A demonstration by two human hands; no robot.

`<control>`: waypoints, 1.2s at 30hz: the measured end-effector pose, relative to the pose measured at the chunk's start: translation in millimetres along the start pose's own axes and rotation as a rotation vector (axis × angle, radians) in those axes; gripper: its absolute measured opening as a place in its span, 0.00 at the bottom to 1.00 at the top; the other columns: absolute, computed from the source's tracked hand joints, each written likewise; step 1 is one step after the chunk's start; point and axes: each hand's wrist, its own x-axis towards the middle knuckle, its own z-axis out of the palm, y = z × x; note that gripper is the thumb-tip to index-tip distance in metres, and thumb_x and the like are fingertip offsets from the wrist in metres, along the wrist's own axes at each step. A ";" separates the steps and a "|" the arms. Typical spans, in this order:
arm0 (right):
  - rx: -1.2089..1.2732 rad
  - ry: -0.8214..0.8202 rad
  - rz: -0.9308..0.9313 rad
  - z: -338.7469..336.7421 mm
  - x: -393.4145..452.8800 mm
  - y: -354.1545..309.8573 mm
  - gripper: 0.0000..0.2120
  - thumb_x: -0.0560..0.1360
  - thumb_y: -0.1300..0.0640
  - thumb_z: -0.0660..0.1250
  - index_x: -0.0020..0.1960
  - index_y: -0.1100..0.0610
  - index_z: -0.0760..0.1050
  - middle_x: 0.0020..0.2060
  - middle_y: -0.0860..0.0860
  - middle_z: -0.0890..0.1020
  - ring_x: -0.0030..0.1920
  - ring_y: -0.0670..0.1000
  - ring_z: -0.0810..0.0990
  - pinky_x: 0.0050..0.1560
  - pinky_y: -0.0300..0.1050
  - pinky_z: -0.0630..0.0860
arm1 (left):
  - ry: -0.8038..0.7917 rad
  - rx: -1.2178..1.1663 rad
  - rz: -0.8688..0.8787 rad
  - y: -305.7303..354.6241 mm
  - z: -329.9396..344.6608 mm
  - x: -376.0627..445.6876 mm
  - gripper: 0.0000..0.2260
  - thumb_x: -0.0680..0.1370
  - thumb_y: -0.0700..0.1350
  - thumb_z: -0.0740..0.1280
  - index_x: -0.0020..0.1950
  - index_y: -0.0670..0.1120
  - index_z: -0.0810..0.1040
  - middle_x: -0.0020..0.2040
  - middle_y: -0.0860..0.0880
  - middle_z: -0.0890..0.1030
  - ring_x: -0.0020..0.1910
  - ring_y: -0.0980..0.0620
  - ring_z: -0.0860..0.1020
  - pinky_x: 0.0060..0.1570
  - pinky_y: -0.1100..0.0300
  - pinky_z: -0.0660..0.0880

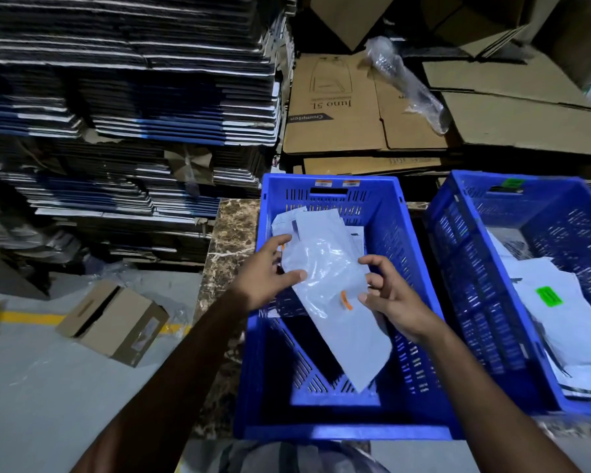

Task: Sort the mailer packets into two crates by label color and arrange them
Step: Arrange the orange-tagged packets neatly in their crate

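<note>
Centre of the frame: my left hand (pixel 265 273) and right hand (pixel 391 295) hold one grey mailer packet (pixel 335 295) over the left blue crate (pixel 325 416). My left thumb lies across the packet's upper left edge with the fingers spread behind it, pinching the film. My right fingers curl at the packet's right edge, just beside its small orange label (pixel 346 299); I cannot tell whether they clasp the edge or only touch it. The packet slants from upper left to lower right, its lower corner pointing down toward the crate floor. Behind it, against the crate's far wall, more grey packets (pixel 287 218) lie in a loose heap. Two orange stickers (pixel 336 183) sit on that crate's far rim.

Right of the frame: a second blue crate (pixel 464 268), just beside the first, carries a green sticker (pixel 513 183) on its far rim and holds packets, the top one bearing a green label (pixel 549 296).

Both crates rest on a brown marbled counter (pixel 232 233). Upper left: stacked flattened dark cartons (pixel 127 80). Upper right: flattened brown cardboard (pixel 338 110) with a roll of clear film (pixel 406 83) on it. Lower left: a small open cardboard box (pixel 111 322) on the grey floor.
</note>
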 end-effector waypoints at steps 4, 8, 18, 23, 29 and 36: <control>-0.156 0.054 -0.064 7.9 -3.7 0.8 0.24 0.76 0.70 0.69 0.62 0.50 0.63 0.53 0.53 0.73 0.38 0.52 0.73 0.40 0.46 0.72 | 0.139 -0.304 0.058 4.3 11.4 4.2 0.17 0.76 0.30 0.68 0.59 0.47 0.70 0.50 0.44 0.85 0.49 0.44 0.84 0.50 0.46 0.81; -0.218 -0.064 -0.055 13.4 -5.6 -4.0 0.16 0.76 0.72 0.67 0.62 0.62 0.75 0.56 0.48 0.78 0.38 0.46 0.75 0.39 0.33 0.69 | 0.234 -0.371 0.097 8.7 15.6 7.8 0.12 0.78 0.31 0.66 0.49 0.47 0.70 0.43 0.38 0.84 0.43 0.44 0.82 0.45 0.48 0.78; -0.253 -0.180 -0.085 14.6 4.7 -23.4 0.43 0.70 0.70 0.76 0.78 0.50 0.61 0.77 0.40 0.62 0.72 0.35 0.65 0.61 0.29 0.69 | 0.226 -0.299 0.035 9.1 28.2 25.0 0.08 0.80 0.41 0.67 0.56 0.52 0.79 0.48 0.42 0.85 0.47 0.42 0.85 0.49 0.42 0.81; -0.230 -0.169 -0.043 16.7 16.9 -17.4 0.52 0.70 0.71 0.75 0.80 0.42 0.50 0.69 0.29 0.69 0.63 0.43 0.73 0.65 0.47 0.74 | 0.286 -0.222 0.105 11.1 27.7 24.8 0.11 0.79 0.35 0.64 0.43 0.51 0.75 0.38 0.46 0.81 0.36 0.47 0.77 0.38 0.52 0.73; -0.172 -0.065 -0.063 8.8 20.6 -10.3 0.53 0.72 0.71 0.73 0.80 0.43 0.43 0.63 0.28 0.74 0.60 0.44 0.78 0.62 0.55 0.75 | -0.144 -0.283 -0.018 10.9 20.5 5.9 0.21 0.77 0.33 0.69 0.67 0.50 0.77 0.60 0.51 0.82 0.53 0.49 0.83 0.53 0.51 0.79; -0.186 -0.137 -0.079 9.4 15.4 -5.2 0.44 0.72 0.69 0.73 0.79 0.45 0.56 0.72 0.30 0.63 0.67 0.30 0.68 0.58 0.34 0.74 | -0.065 -0.366 0.048 10.7 23.8 5.8 0.37 0.78 0.31 0.67 0.78 0.59 0.60 0.74 0.51 0.70 0.62 0.45 0.80 0.60 0.42 0.77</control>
